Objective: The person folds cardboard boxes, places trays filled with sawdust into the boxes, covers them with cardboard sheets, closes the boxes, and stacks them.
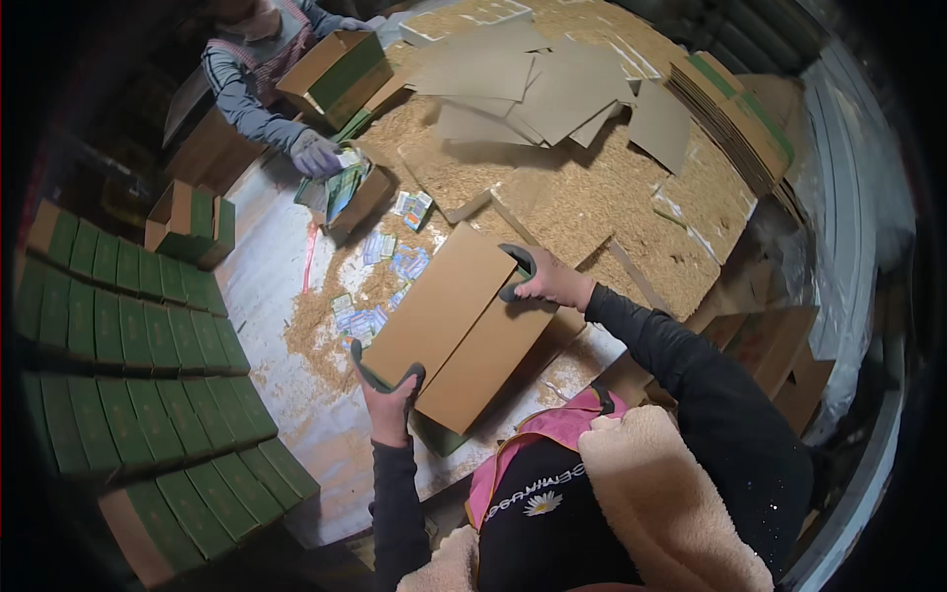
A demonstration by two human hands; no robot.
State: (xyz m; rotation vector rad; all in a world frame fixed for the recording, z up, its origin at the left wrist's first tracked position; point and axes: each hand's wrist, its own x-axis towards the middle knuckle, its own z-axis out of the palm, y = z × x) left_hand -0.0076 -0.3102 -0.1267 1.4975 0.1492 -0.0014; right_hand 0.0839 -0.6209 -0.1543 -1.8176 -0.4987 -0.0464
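Between my two hands is a brown cardboard box (444,296), tilted, its two long flaps folded down so they meet at a seam. My left hand (388,395), in a grey-palmed glove, is closed on the box's near left end, thumb and fingers apart along its edge. My right hand (546,278), gloved likewise, holds the far right end, its thumb and fingers around the corner by the seam. The undersides of both grips are hidden by the box. Small printed packets (409,261) lie on the table just beyond it.
Rows of green boxes (148,335) stand along the left. Opposite, a co-worker's gloved hand (316,155) is at an open carton of packets (360,202). Wood shavings (582,197) cover much of the table. Cardboard sheets (533,89) lie at the back; flattened boxes (735,123) are stacked at right.
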